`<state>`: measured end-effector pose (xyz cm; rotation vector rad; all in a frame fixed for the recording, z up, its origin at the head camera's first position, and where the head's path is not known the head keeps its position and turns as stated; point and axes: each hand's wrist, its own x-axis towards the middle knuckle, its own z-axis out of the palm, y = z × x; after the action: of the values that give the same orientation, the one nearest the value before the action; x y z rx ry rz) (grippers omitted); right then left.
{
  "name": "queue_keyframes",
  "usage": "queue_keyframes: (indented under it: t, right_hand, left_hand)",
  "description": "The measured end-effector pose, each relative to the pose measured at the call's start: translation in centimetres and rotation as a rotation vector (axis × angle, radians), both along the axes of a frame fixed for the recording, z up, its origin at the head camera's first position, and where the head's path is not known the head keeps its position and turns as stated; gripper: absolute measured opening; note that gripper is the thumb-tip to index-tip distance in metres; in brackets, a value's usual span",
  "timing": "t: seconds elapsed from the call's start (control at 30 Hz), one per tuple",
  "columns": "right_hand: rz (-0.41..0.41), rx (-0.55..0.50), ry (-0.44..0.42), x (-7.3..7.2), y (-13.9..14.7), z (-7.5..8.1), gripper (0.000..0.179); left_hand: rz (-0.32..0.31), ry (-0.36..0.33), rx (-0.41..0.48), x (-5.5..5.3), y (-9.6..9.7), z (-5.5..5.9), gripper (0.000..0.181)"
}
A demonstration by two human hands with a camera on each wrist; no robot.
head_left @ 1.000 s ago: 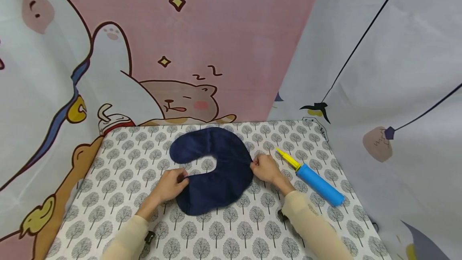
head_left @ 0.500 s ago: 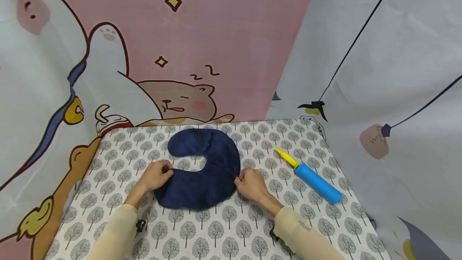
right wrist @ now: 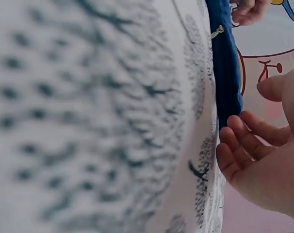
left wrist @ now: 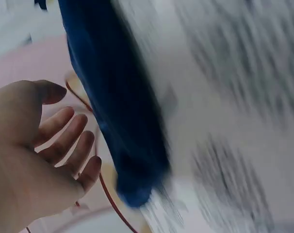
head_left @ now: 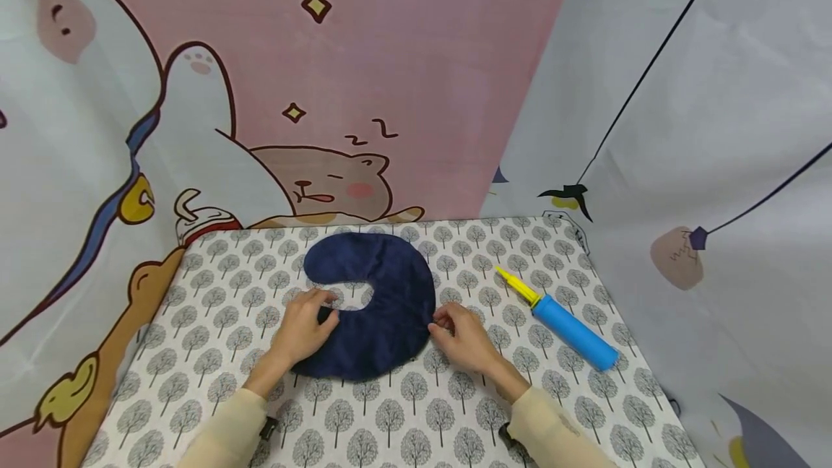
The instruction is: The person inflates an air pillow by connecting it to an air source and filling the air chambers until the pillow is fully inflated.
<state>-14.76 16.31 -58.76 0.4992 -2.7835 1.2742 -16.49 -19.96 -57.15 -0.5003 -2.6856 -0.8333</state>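
Note:
A navy U-shaped neck pillow lies flat on the table, its gap facing left. My left hand hovers over the pillow's near-left end and hides part of it. In the left wrist view the left hand has loosely bent fingers apart from the blue fabric. At the pillow's right edge is my right hand, fingers relaxed. The right wrist view shows the right hand's fingertips by the blue edge, perhaps touching it. A small zipper pull hangs there.
A hand pump with blue barrel and yellow nozzle lies right of the right hand. A tree-print cloth covers the table. Cartoon-printed curtains stand behind and at both sides.
Both hands pinched the pillow's edges and shifted it left and slightly nearer. Now the fingers have loosened, and the left hand has moved right over the near end. The pump lies still.

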Motion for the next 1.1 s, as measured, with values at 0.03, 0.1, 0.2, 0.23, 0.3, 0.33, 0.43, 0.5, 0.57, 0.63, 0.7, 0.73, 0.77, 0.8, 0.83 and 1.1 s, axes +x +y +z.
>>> queue_keyframes:
  t: [0.03,0.1,0.2,0.23,0.3,0.33,0.43,0.5,0.57,0.63,0.7,0.73,0.77,0.8,0.83,1.1]
  right_hand:
    - [0.019,-0.002,0.004,0.2,0.2,-0.1,0.018]
    - [0.049,-0.003,0.013,0.5,0.4,-0.1,0.022]
    - [0.081,0.000,0.043,1.0,0.6,-0.1,0.024]
    - [0.090,0.000,0.056,1.2,0.7,-0.1,0.024]
    - [0.102,0.008,0.079,1.4,0.8,-0.1,0.024]
    - [0.108,0.012,0.083,1.5,0.9,0.0,0.024]
    - [0.124,0.033,0.081,1.8,1.1,0.2,0.022]
    - [0.138,0.047,0.070,2.0,1.1,0.3,0.022]
    - [0.154,0.057,0.070,2.2,1.2,0.4,0.022]
    - [0.168,0.066,0.071,2.4,1.1,0.6,0.021]
    - [0.179,0.066,0.076,2.5,1.0,0.7,0.021]
    - [0.184,0.067,0.078,2.5,1.0,0.8,0.021]
    - [0.189,0.066,0.080,2.5,0.9,0.9,0.021]
    - [0.193,0.070,0.084,2.6,0.9,0.9,0.021]
    - [0.199,0.075,0.089,2.6,0.8,1.0,0.021]
    - [0.231,0.094,0.103,2.7,0.5,1.2,0.020]
  left_hand:
    - [-0.029,0.013,0.003,0.3,0.8,0.1,0.025]
    - [-0.091,0.026,0.005,1.1,2.5,0.4,0.025]
    - [-0.182,0.010,0.005,2.2,4.7,0.6,0.025]
    - [-0.213,0.001,0.000,2.6,5.3,0.7,0.025]
    - [-0.277,-0.016,-0.020,3.2,6.5,0.7,0.025]
    - [-0.308,-0.026,-0.035,3.5,7.0,0.6,0.025]
    - [-0.373,-0.066,-0.096,4.2,8.2,0.4,0.027]
    - [-0.389,-0.098,-0.129,4.5,8.7,0.2,0.029]
    - [-0.387,-0.127,-0.150,4.8,9.0,0.1,0.030]
    - [-0.380,-0.137,-0.163,4.9,9.1,-0.1,0.030]
    - [-0.377,-0.131,-0.171,5.0,9.2,-0.3,0.029]
    - [-0.377,-0.124,-0.176,5.0,9.2,-0.4,0.029]
    - [-0.378,-0.112,-0.180,5.0,9.2,-0.6,0.028]
    - [-0.378,-0.094,-0.185,5.0,9.2,-0.7,0.028]
    - [-0.380,-0.073,-0.193,5.0,9.2,-0.8,0.027]
    - [-0.385,0.092,-0.237,4.7,8.9,-1.4,0.016]
